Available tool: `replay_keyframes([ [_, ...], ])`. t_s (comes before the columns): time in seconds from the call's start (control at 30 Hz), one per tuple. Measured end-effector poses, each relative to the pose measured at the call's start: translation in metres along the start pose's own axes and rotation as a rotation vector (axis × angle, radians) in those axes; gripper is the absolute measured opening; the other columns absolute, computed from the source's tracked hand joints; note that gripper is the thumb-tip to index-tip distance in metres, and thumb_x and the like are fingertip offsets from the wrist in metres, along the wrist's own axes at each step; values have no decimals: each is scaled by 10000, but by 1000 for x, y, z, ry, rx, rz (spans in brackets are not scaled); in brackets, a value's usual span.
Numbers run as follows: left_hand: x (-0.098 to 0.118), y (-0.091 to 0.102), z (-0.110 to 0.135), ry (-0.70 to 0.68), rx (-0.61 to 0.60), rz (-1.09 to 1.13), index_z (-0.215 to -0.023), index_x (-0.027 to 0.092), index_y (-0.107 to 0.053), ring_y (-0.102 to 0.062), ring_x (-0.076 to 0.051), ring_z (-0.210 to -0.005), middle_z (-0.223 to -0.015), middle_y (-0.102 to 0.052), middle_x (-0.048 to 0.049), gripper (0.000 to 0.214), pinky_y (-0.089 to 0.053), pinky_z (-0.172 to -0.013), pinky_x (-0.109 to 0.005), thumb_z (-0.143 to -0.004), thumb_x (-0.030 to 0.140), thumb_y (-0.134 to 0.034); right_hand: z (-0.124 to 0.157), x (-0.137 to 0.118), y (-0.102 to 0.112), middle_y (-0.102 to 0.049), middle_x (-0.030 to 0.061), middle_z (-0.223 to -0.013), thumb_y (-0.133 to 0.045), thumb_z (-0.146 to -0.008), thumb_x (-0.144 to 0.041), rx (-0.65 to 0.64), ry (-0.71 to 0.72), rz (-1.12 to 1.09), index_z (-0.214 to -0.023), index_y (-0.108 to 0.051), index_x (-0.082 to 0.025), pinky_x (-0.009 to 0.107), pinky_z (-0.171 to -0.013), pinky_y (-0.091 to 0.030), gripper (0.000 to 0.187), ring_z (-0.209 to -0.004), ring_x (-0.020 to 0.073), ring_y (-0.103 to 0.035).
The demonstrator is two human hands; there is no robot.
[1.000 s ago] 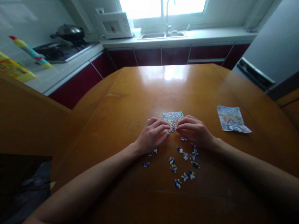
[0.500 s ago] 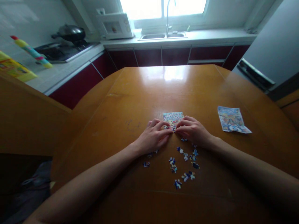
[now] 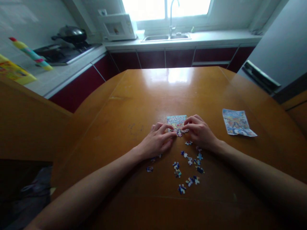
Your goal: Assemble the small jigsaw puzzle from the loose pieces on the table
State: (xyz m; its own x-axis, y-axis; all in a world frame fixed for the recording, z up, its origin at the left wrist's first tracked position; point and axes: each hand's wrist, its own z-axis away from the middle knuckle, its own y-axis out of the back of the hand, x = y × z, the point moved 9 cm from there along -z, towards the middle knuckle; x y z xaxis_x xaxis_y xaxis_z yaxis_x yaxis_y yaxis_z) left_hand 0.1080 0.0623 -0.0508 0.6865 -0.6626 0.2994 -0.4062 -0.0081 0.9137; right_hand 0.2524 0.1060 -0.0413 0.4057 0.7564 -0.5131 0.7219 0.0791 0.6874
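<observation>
A partly assembled jigsaw puzzle (image 3: 177,120) lies on the wooden table in front of me, its lower edge uneven. My left hand (image 3: 158,138) rests at the puzzle's lower left, fingers bent and fingertips gripping its edge. At the right edge is my right hand (image 3: 200,131), thumb and forefinger a little apart, with no piece visible between them. Nearer to me, loose puzzle pieces (image 3: 190,161) are scattered between my forearms. A single puzzle piece (image 3: 150,169) lies below my left wrist, and others are partly hidden by that hand.
A creased picture sheet (image 3: 237,123) lies on the table (image 3: 144,95) to the right. Beyond the table are a sink (image 3: 157,38), a microwave (image 3: 118,27) and a stove with a black wok (image 3: 72,33). A fridge (image 3: 275,41) stands at right.
My right hand has drawn slightly up and right from the puzzle's lower edge, uncovering more of the puzzle and a loose piece. My left hand stays almost where it was.
</observation>
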Motion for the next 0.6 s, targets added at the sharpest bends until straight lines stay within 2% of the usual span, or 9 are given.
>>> replay_keyframes([
  [0.07, -1, 1, 0, 11, 0, 21, -1256, 282, -624, -442, -282, -1188, -1349, -566, -74, 308, -401, -1039, -500, -953, 259, -573, 0, 3, 2, -658, 55, -941, -577, -831, -38, 30, -12, 4, -863, -763, -273, 423, -831, -502, 301, -940, 234, -549],
  [0.23, -2, 3, -1, 24, 15, 32, -1263, 291, -628, -436, -281, -1206, -1362, -549, -75, 303, -391, -1059, -508, -971, 265, -551, 1, 2, -1, -659, 58, -982, -616, -849, -78, 13, 7, 12, -844, -769, -284, 439, -858, -489, 257, -984, 248, -541],
  [0.4, -2, -1, 0, 8, -21, -2, -1277, 338, -631, -417, -283, -1235, -1389, -523, -63, 305, -378, -1062, -516, -989, 304, -538, 1, -2, -10, -666, 63, -1047, -662, -872, -147, -67, 17, 46, -834, -766, -279, 475, -909, -453, 172, -1048, 266, -523],
  [0.53, -2, -4, 0, -8, -61, -1, -1283, 357, -621, -402, -292, -1258, -1422, -503, -52, 320, -365, -1062, -536, -985, 286, -532, 1, 0, -14, -679, 45, -1073, -649, -859, -112, -83, -8, 77, -808, -758, -289, 504, -921, -403, 215, -1070, 278, -518],
  [0.6, -2, -4, 0, -4, -75, 10, -1295, 357, -610, -391, -298, -1277, -1433, -494, -52, 330, -352, -1072, -546, -985, 283, -525, 1, 4, -12, -682, 41, -1066, -615, -847, -68, -47, -31, 38, -824, -756, -285, 493, -923, -404, 260, -1062, 267, -530],
])
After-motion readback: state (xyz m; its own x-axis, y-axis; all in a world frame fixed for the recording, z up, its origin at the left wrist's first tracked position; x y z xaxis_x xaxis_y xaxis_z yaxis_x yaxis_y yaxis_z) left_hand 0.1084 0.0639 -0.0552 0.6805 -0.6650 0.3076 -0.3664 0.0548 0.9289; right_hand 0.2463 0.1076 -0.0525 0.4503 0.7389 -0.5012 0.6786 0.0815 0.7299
